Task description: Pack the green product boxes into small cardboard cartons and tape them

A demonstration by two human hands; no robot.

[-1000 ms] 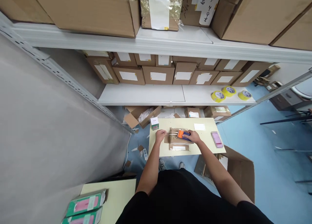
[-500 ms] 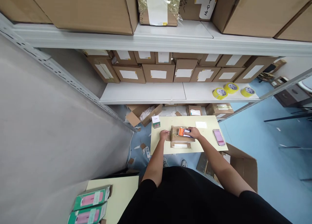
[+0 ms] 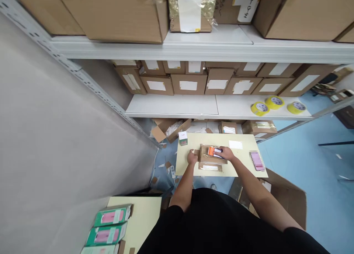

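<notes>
A cardboard box [image 3: 205,157] with shiny clear tape on it lies on the cream-coloured table [image 3: 185,169]. At its left side, my left hand [image 3: 193,157] is closed at the edge of a short cardboard flap [image 3: 197,153]. My right hand [image 3: 226,153] grips a small orange, white and dark blue object [image 3: 211,151] over the top of the box; its kind is unclear. Against the box's near side is a flat cardboard piece [image 3: 210,167] with a white label.
A small white-and-green box [image 3: 183,138], a white paper [image 3: 235,145] and a pink blurred item [image 3: 257,160] are on the table. Shelves [image 3: 171,104] ahead carry labelled boxes and yellow tape rolls [image 3: 260,108]. A large open carton [image 3: 289,198] stands right; green-and-pink packages [image 3: 107,235] lie lower left.
The view has shifted, so the scene sits farther right and slightly lower. My left hand has turned a little at the flap; my right hand still grips the orange object over the box.
</notes>
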